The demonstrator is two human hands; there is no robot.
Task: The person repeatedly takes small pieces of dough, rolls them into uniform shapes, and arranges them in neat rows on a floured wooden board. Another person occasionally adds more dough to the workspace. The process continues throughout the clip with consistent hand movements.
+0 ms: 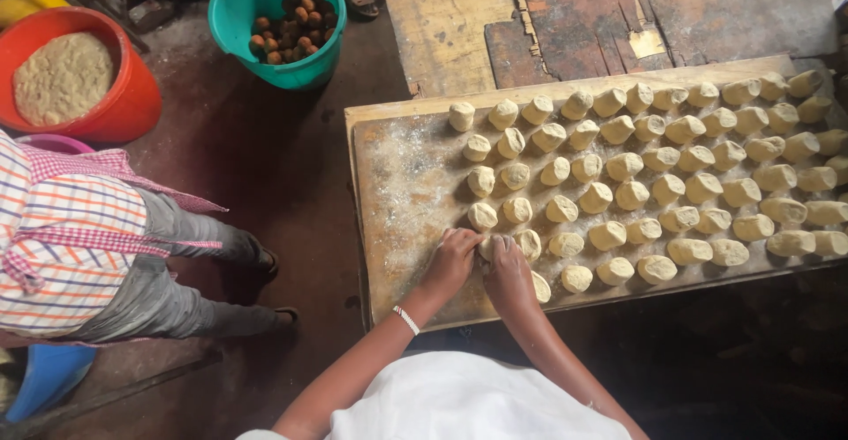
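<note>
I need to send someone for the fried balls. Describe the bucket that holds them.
Start at the floured wooden board covered with dough pieces. Beyond its far left corner, two tubs stand on the floor. Take the teal bucket of small brown balls, not the orange tub of pale dough.

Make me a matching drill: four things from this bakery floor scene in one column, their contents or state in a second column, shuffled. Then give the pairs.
Column 1
1. orange tub
2. green bucket
3. board
4. hands: left hand, right hand

Column 2
A. floured, carrying rows of dough pieces
B. holds small dark round pieces
C. together on one dough piece at the board's near edge
D. holds a pale dough mass

Pairs: 1-D, 2-B, 3-A, 4-C
</note>
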